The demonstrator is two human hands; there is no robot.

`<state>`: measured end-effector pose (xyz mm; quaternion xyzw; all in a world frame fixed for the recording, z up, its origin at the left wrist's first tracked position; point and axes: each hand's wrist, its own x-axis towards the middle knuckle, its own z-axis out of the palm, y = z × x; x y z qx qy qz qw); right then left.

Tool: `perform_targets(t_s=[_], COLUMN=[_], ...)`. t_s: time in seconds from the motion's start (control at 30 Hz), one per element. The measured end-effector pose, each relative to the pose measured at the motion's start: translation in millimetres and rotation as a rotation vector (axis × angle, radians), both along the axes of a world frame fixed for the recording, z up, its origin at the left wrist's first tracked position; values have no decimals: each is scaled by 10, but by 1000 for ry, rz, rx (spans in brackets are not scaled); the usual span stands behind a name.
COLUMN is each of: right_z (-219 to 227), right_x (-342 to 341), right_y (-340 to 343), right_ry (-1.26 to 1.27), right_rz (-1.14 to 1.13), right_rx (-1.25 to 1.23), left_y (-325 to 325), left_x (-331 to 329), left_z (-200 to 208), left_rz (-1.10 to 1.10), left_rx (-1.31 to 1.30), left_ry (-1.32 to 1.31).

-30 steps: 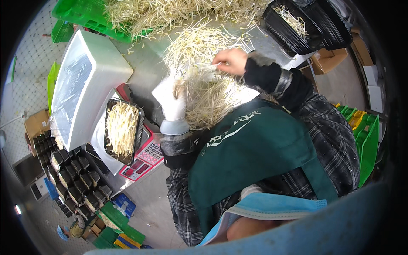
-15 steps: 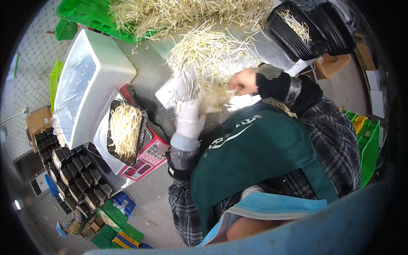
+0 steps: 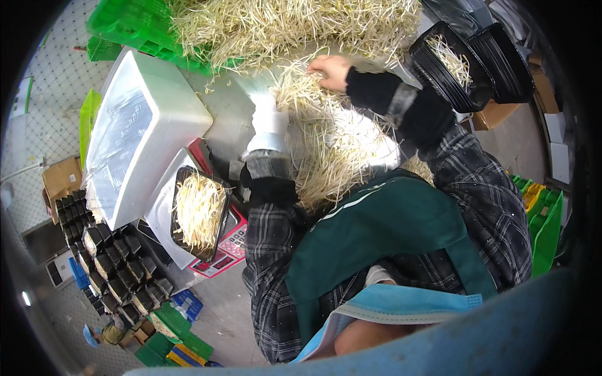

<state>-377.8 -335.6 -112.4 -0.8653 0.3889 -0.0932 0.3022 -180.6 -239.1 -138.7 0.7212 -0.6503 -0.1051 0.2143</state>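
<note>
Loose bean sprouts (image 3: 345, 147) are spread over the metal table in front of me, reaching back toward a bigger heap (image 3: 295, 28). My right hand (image 3: 330, 71), bare below a black cuff, curls its fingers into the sprouts at the near edge of that heap. To its left is my left hand (image 3: 268, 113) in a white glove, beside the sprouts; motion smears its fingers. A black tray (image 3: 199, 213) full of sprouts rests on the red and white scale (image 3: 229, 247), left of my left forearm.
A white foam box (image 3: 169, 113) with clear film inside stands behind the scale. A green crate (image 3: 135, 28) is at the far left. Stacked black trays (image 3: 448, 66), the top one holding some sprouts, sit at the far right. Many filled trays (image 3: 116, 266) are piled at the left.
Both hands have moved away from my body, toward the heap. The clump of sprouts that was between them is no longer there; sprouts now lie on the table close to my apron.
</note>
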Motion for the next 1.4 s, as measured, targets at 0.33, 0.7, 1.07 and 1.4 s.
perform_targets(t_s=[0.33,0.7,1.07,1.4], right_z=[340,33,-89,-86], right_x=[-865,-880,-555,223], right_y=[414,1019,950,1113], right_ry=[46,71,7,237], right_rz=[57,280,313,401], right_rx=[255,62,82,-17], left_y=[1120,1336,1545,1591], left_x=[-140,-231,-245,-219], left_z=[319,429,360,161], left_rz=[-178,-364,-285,-249], left_rx=[70,228,46,24], left_ry=[177,367,267,145])
